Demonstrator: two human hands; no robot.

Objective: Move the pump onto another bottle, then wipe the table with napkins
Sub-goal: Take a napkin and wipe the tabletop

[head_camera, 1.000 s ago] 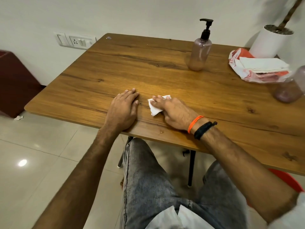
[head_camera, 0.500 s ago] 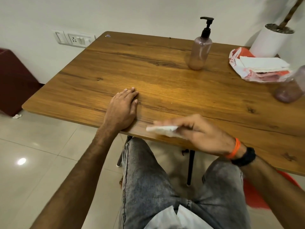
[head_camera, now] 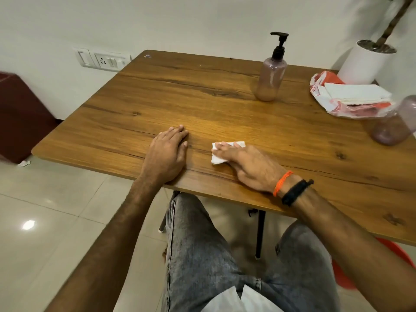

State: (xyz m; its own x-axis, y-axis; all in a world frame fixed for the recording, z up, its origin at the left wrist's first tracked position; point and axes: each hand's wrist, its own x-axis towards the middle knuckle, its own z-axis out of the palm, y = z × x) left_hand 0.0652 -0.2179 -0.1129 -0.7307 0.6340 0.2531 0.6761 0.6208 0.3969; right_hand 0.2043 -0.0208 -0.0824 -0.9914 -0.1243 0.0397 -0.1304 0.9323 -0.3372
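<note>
Napkin, white and folded, lay flat on the wooden desk near its front edge, pinned under the right hand, whose fingers were stretched out close together and pressed down on it. Just to its left the left hand rested palm-down on the desk, fingers straight and held together, touching nothing else. Farther back stood the bottle with the black pump on top. At the right edge stood a second bottle, blurred, just beside a pack of napkins and near a white plant pot.
</note>
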